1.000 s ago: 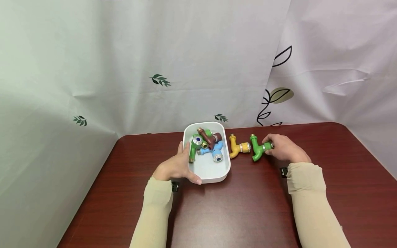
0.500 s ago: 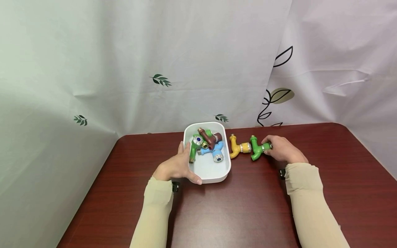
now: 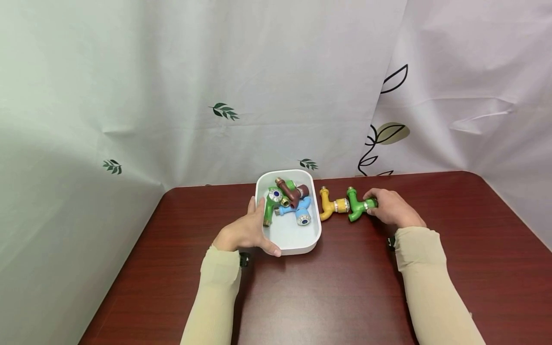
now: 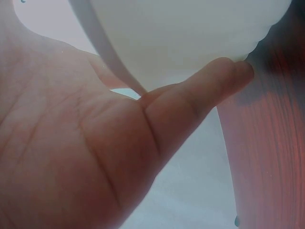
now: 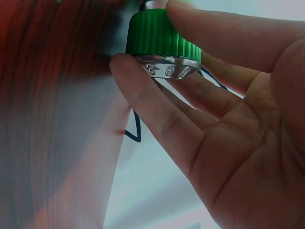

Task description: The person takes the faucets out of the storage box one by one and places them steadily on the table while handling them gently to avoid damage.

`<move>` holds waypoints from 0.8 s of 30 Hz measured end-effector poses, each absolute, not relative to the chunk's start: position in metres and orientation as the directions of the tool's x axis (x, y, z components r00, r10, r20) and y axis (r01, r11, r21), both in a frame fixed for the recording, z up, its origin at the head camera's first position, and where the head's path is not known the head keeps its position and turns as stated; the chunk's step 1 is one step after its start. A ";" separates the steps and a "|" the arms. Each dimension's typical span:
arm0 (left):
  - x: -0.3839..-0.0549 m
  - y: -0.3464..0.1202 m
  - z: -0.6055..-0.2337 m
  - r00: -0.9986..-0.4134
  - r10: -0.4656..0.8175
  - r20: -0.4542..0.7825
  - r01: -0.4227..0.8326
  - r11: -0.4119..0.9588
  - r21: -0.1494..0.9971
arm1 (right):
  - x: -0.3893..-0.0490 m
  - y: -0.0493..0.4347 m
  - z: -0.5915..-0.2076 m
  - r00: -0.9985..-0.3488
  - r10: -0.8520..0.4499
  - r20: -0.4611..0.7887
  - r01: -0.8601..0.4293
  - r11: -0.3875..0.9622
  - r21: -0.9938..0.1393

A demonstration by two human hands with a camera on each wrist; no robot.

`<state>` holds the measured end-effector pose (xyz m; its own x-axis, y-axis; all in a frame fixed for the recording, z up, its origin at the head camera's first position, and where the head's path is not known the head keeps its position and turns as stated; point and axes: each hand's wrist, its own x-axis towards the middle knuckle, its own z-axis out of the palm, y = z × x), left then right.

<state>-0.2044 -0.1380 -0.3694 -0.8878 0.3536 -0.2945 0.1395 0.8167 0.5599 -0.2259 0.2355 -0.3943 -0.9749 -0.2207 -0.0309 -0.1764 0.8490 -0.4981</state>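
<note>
My left hand (image 3: 245, 231) holds a white plastic basin (image 3: 290, 250) at its near left corner, thumb at the front rim and fingers along the left side. In the left wrist view, fingers (image 4: 209, 86) lie against the basin's outer wall. The basin holds green faucets, including one (image 3: 268, 212) with a blue-centred knob, a brown faucet (image 3: 290, 192) and a light blue faucet (image 3: 302, 213). My right hand (image 3: 393, 207) pinches the ribbed knob of a green faucet (image 3: 356, 207); the right wrist view shows thumb and fingers around this green knob (image 5: 157, 36).
A yellow faucet (image 3: 327, 206) lies between the basin and the green faucet, its knob close to the green one. Everything is on a dark red wooden table (image 3: 336, 292). Behind it hangs a white curtain (image 3: 267, 86) with leaf prints.
My right hand has shifted slightly left with the green faucet, bringing it closer to the yellow one. My left hand and the basin have stayed put.
</note>
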 end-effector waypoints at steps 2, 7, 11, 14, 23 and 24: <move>-0.205 -0.138 -0.370 -0.888 0.352 -0.296 0.137 0.817 0.560 | -0.226 0.236 -0.394 -0.976 -0.215 -0.033 -0.170 0.850 -0.499; -0.205 -0.138 -0.370 -0.888 0.346 -0.302 0.131 0.821 0.555 | -0.226 0.235 -0.394 -0.979 -0.199 -0.041 -0.153 0.854 -0.497; -0.205 -0.138 -0.370 -0.888 0.343 -0.305 0.129 0.824 0.552 | -0.226 0.235 -0.395 -0.981 -0.189 -0.047 -0.141 0.855 -0.499; -0.205 -0.138 -0.370 -0.888 0.345 -0.305 0.129 0.822 0.555 | -0.226 0.235 -0.396 -0.982 -0.184 -0.045 -0.137 0.854 -0.501; -0.205 -0.139 -0.370 -0.886 0.354 -0.298 0.140 0.819 0.556 | -0.225 0.235 -0.392 -0.983 -0.178 -0.052 -0.128 0.853 -0.507; -0.205 -0.139 -0.370 -0.886 0.355 -0.298 0.141 0.820 0.555 | -0.224 0.235 -0.391 -0.983 -0.176 -0.052 -0.125 0.852 -0.509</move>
<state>-0.2048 -0.1388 -0.3697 -0.8860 0.3547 -0.2985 0.1410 0.8195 0.5554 -0.2243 0.2347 -0.3912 -0.9831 -0.1756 -0.0523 -0.1251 0.8518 -0.5086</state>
